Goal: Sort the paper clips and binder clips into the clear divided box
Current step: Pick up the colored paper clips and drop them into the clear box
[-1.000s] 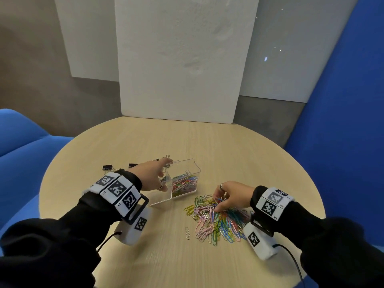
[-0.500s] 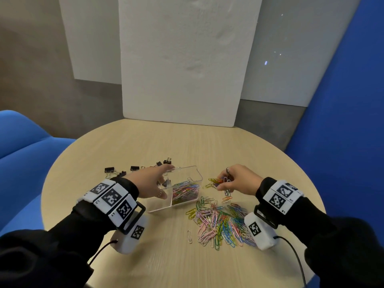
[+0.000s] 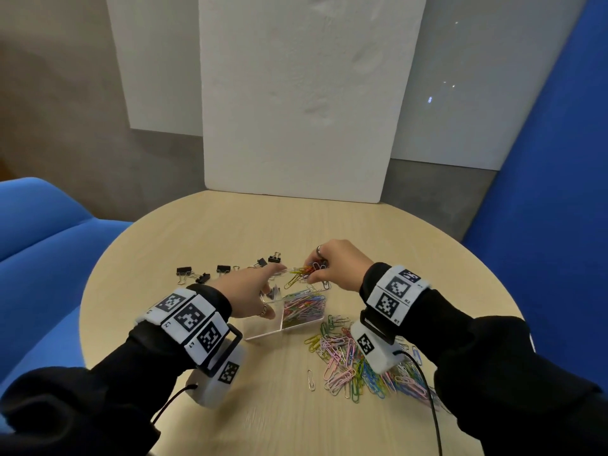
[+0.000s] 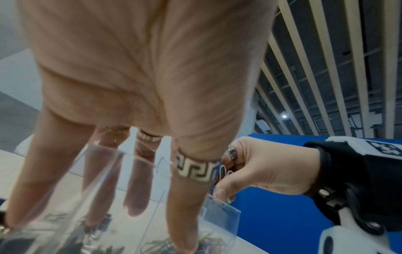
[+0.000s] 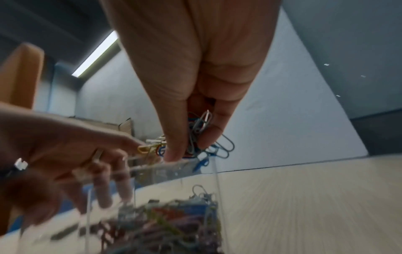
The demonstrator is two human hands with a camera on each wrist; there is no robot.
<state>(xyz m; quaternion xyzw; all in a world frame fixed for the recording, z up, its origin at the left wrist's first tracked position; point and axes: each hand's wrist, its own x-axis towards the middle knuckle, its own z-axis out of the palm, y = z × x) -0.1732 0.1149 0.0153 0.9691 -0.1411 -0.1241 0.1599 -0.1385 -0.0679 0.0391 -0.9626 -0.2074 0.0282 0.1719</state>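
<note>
Clear box [image 3: 263, 330] steadied by left hand [image 3: 245, 292], fingers straight along its wall. Right hand [image 3: 335, 266] pinches clips [image 3: 301, 273] above the clip side, likely to drop them.

I'm sitting at a round table [image 3: 378, 245] with a pale wood-grain top. Straight ahead a big white foam board [image 3: 302, 100] stands at its far edge, leaning on the wall. Behind it there's a grey wall [image 3: 56, 103] with a lighter white panel [image 3: 158, 64] on it. To my left, a blue upholstered seat [image 3: 42, 232]; to my right, a blue partition [image 3: 559, 159] rising tall. Up above, the left wrist view catches a ceiling of pale slats [image 4: 322, 56] with a small round lamp [image 4: 284, 116], and the right wrist view catches a long strip light [image 5: 97, 53].
</note>
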